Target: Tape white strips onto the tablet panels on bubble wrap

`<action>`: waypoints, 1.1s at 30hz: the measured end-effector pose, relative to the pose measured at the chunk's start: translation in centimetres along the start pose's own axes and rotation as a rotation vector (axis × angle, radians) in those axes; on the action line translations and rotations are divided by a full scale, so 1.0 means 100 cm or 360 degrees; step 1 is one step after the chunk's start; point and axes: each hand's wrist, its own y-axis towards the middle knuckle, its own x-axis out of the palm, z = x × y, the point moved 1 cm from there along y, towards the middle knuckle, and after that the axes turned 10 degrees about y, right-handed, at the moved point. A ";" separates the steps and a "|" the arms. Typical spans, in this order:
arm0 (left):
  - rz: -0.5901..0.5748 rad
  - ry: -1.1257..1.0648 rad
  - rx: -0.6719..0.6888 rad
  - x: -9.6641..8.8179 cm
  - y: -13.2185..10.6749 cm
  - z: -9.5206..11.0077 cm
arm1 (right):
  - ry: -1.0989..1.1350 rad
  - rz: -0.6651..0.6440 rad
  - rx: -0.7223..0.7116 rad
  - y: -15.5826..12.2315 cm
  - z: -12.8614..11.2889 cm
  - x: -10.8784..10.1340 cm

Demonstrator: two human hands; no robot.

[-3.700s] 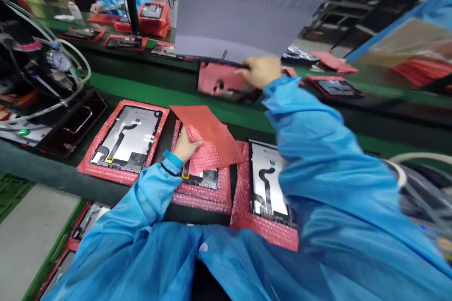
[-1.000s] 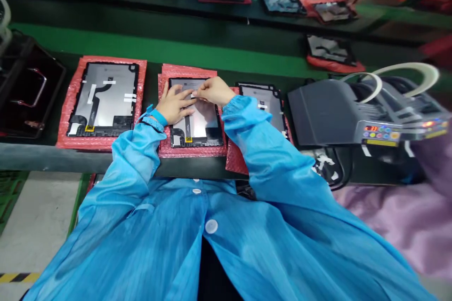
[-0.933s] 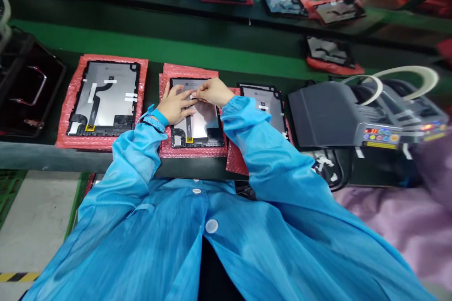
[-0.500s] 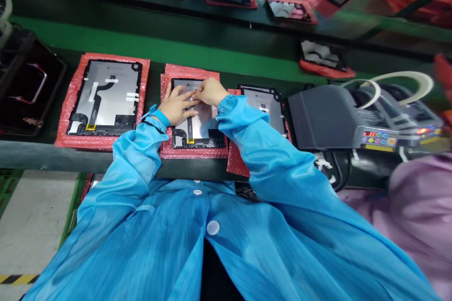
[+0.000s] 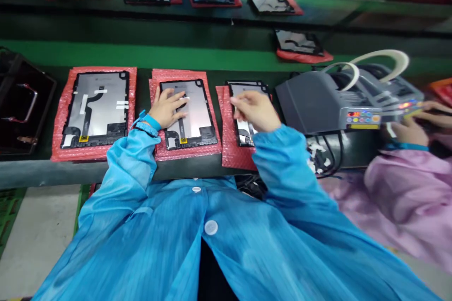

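In the head view, a tablet display panel (image 5: 196, 115) lies back side up on red bubble wrap (image 5: 183, 154) at the middle. My left hand (image 5: 168, 107) rests on its left half, fingers spread, close to a small white tape piece on a dark flex cable. My right hand (image 5: 257, 109) hovers over another display panel (image 5: 244, 136) at the right, hiding much of it. Its thumb and fingers are drawn together; anything between them is hidden. A third display panel (image 5: 100, 120), with several white tape strips, lies on red bubble wrap at the left.
Two grey tape dispensers (image 5: 310, 103) with lit buttons stand at the right. Beyond them are a co-worker's hands (image 5: 411, 131) and a pink sleeve. A black case (image 5: 26, 103) with a metal handle stands left. Several wrapped panels (image 5: 271, 3) line the back shelf.
My right hand has left the middle panel and moved right, over the right panel. My left hand stays on the middle panel. The co-worker's hands have come into view at the dispensers.
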 end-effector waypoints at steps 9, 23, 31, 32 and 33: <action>0.0194 0.0155 0.0048 -0.008 0.006 0.002 | 0.0465 0.1589 0.0060 -0.105 0.082 -0.156; 0.0244 0.0197 -0.0063 -0.050 0.004 0.039 | 0.0613 0.1762 -0.0240 -0.071 0.097 -0.186; 0.0233 0.0164 0.0243 -0.044 0.014 0.089 | 0.0892 0.1730 -0.0067 -0.058 0.089 -0.184; 0.0230 0.0157 0.0257 -0.041 0.014 0.089 | 0.0909 0.1732 -0.0061 -0.055 0.088 -0.184; 0.0238 0.0149 0.0272 -0.038 0.015 0.088 | 0.0917 0.1737 -0.0060 -0.053 0.088 -0.184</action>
